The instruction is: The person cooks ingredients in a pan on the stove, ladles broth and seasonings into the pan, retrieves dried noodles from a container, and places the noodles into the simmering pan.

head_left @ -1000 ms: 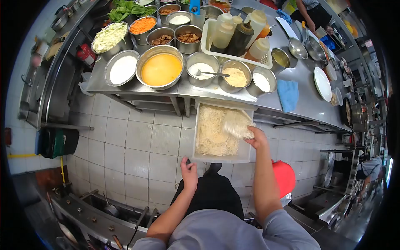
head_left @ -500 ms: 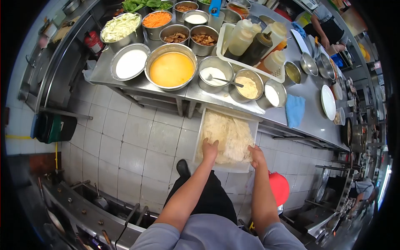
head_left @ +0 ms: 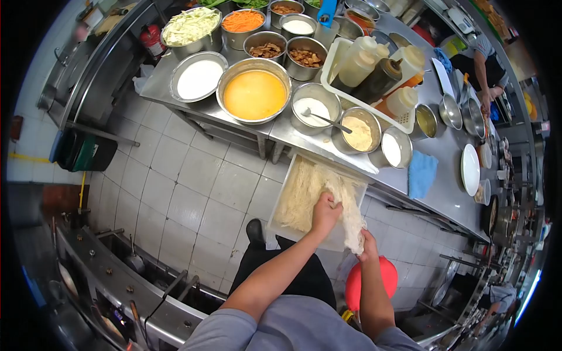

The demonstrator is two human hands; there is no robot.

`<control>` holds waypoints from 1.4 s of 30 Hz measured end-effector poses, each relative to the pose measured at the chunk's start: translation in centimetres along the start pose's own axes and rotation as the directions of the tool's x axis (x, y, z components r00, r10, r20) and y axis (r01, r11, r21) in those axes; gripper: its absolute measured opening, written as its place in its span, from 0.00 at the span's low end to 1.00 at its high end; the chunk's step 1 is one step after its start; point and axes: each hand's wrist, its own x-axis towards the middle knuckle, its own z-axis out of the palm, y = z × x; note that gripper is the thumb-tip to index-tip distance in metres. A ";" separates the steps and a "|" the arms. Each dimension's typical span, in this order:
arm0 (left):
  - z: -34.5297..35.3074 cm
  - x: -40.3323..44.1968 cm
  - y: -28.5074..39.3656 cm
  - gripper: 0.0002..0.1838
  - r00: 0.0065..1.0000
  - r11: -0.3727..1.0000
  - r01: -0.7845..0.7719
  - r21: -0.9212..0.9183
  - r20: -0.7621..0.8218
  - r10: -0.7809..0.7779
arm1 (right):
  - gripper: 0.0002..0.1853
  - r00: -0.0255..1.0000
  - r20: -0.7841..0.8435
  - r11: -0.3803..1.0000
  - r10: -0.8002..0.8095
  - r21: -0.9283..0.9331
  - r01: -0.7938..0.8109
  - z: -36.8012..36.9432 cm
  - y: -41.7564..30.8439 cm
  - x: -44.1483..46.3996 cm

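Just below the front edge of the counter point(head_left: 449, 157) sits one pale bin point(head_left: 336, 240) of noodles point(head_left: 297, 199), and two hands are on them. One bundle point(head_left: 350, 216) slants down the bin's right side, near end out by the front corner. Right hand point(head_left: 369, 245) has that end in its grasp, fingers closed on the strands. Left hand point(head_left: 326, 213) is curled against the bundle farther up; can't tell if it's really gripping or just pressing.

Next ring out, on the counter: five tubs point(head_left: 254, 120) in the front row, so white stuff point(head_left: 200, 80), orange liquid point(head_left: 254, 95), white again with one spoon point(head_left: 328, 121), tan powder point(head_left: 357, 134), then more white. Behind those I count two tubs of brown bits point(head_left: 305, 57), one of carrot point(head_left: 243, 21), one of cabbage point(head_left: 190, 27). One basket point(head_left: 369, 107) holds bottles point(head_left: 377, 83), at least five, but they overlap. One blue cloth point(head_left: 422, 174) and one plate point(head_left: 470, 169) lie to the right. Down by the right forearm point(head_left: 372, 307), one red round thing point(head_left: 372, 281). Far left, one extinguisher point(head_left: 153, 40), markings too small to read. Two other people point(head_left: 480, 65) are off right, one up top, one lower.
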 end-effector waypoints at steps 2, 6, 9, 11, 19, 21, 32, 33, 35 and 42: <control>-0.5 -1.0 -0.1 0.17 0.998 0.998 0.055 0.016 0.028 -0.055 | 0.24 1.000 0.013 0.998 -0.020 0.058 0.019 -0.2 -0.4 -0.4; -2.1 -3.5 -5.6 0.18 0.995 0.998 0.038 -0.044 -0.088 -0.042 | 0.23 0.998 0.068 0.999 -0.001 0.049 -0.002 -0.2 -0.6 -0.4; -4.4 -4.0 -10.7 0.20 0.980 0.981 0.191 -0.034 0.072 -0.188 | 0.22 0.997 0.031 0.991 -0.072 -0.106 0.075 0.1 0.1 0.5; -5.4 -4.4 -9.2 0.20 0.955 0.956 0.276 -0.096 0.136 -0.262 | 0.20 0.996 -0.024 0.970 -0.084 -0.230 0.076 2.9 0.9 0.1; -10.6 -0.9 -2.2 0.20 0.985 0.906 -0.152 0.395 0.131 0.109 | 0.26 0.966 -0.096 0.761 -0.241 -0.636 0.127 4.6 3.2 -0.7; -9.3 1.2 -2.8 0.22 0.984 0.912 -0.143 0.384 0.157 0.088 | 0.30 0.939 -0.155 0.736 -0.306 -0.664 0.130 5.8 3.9 -0.9; -6.2 6.3 -3.3 0.11 0.804 0.773 0.562 -0.296 -0.024 -0.594 | 0.53 0.833 0.344 -0.462 -0.433 -0.878 0.122 16.5 8.4 1.6; -6.6 7.1 -3.8 0.11 0.804 0.774 0.561 -0.293 -0.028 -0.594 | 0.53 0.804 0.388 -0.512 -0.451 -0.850 0.123 16.0 8.6 2.8; -7.2 8.7 -6.3 0.03 0.777 0.793 0.608 -0.038 0.236 -0.584 | 0.52 0.802 0.346 -0.483 -0.487 -0.872 0.082 15.8 7.6 3.7; -4.5 7.6 -10.6 0.09 0.989 0.983 0.124 0.139 0.062 -0.134 | 0.40 0.741 0.239 -0.170 -0.627 -0.971 0.169 13.9 2.3 2.3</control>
